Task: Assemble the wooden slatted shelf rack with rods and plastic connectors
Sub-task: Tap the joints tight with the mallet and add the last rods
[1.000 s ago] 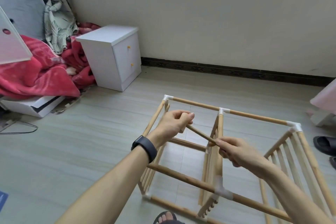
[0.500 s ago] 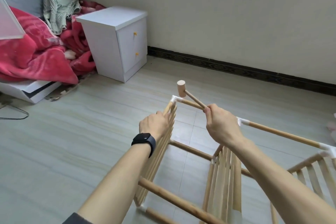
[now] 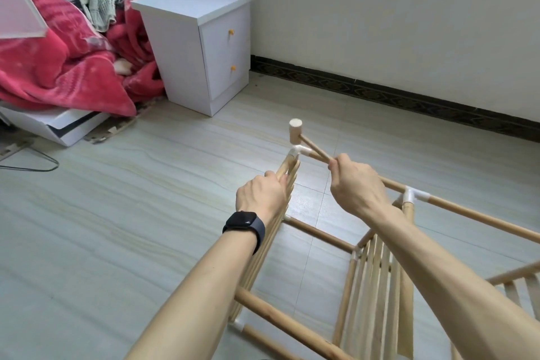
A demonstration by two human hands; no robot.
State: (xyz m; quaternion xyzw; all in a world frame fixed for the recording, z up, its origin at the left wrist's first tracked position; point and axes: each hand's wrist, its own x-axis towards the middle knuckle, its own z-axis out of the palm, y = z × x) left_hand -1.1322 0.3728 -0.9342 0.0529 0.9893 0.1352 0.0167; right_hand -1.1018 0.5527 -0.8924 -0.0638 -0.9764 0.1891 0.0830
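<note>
The wooden slatted rack [image 3: 377, 278] lies on its side on the tiled floor, rods joined by white plastic connectors. My left hand [image 3: 263, 194] grips the top rod of the left slatted panel [image 3: 264, 245], just below the white corner connector [image 3: 298, 151]. My right hand [image 3: 355, 184] grips the handle of a small wooden mallet [image 3: 295, 131]. The mallet head sits just above that corner connector, almost touching it. A second white T connector [image 3: 412, 198] shows on the top rod at the right.
A white two-drawer cabinet [image 3: 201, 47] stands at the back left by the wall. Red blankets [image 3: 61, 67] are piled left of it over a white box [image 3: 64, 126]. A wire hanger [image 3: 32, 164] lies on the floor at the far left.
My left hand let go of the mallet and took hold of the panel's top rod. My right hand raised the mallet, then brought its head down close to the corner connector.
</note>
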